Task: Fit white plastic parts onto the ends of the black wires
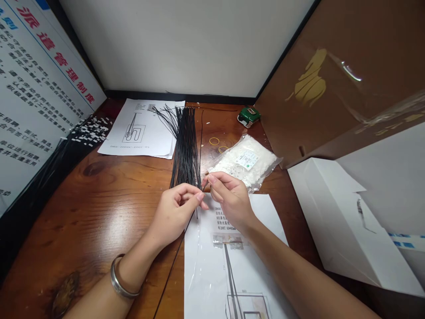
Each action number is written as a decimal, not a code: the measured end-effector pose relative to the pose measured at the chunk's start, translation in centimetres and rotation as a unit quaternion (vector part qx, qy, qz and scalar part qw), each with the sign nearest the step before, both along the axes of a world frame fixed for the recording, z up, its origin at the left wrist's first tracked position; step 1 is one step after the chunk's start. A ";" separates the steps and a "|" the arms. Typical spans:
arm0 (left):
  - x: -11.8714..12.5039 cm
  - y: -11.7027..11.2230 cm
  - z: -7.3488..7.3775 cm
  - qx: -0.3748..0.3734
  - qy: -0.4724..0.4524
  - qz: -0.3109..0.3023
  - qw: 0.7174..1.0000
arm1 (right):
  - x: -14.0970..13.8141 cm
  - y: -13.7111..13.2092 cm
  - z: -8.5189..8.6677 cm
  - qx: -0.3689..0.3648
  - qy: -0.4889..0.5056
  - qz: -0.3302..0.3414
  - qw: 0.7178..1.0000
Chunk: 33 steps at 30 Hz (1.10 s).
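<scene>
Between thumb and fingers, my left hand (179,210) pinches a thin black wire (172,266), which trails down toward the bottom edge of the view. Close beside it, my right hand (229,192) is closed in a pinch on the wire's upper end; the very tip is too small to make out. Just beyond my hands lies a bundle of black wires (186,146). Under my right hand is a printed drawing sheet (206,274) with a taped strip on it. A clear bag of small white pieces (245,159) rests behind my right hand.
Another stack of printed sheets (116,133) lies at the back left. Black wires with white ends (91,130) run along the left wall. A green tape measure (249,116) and rubber bands (214,141) are at the back. An open white box (345,226) stands right.
</scene>
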<state>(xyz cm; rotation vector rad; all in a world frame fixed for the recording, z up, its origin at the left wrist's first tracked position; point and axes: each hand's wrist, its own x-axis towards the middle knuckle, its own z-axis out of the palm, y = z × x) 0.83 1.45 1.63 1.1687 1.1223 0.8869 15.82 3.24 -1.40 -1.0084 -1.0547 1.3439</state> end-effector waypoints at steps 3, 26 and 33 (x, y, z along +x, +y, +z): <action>-0.1 -0.1 -0.1 0.010 0.008 0.008 1.000 | 0.0 0.0 -0.1 0.000 -0.004 -0.011 1.000; 0.1 -0.1 0.0 0.011 0.000 0.023 1.000 | -0.2 -0.4 0.5 0.031 -0.045 0.022 0.998; 0.1 0.0 -0.3 0.000 -0.002 0.039 0.999 | -0.1 -0.3 0.1 0.039 -0.036 0.004 0.999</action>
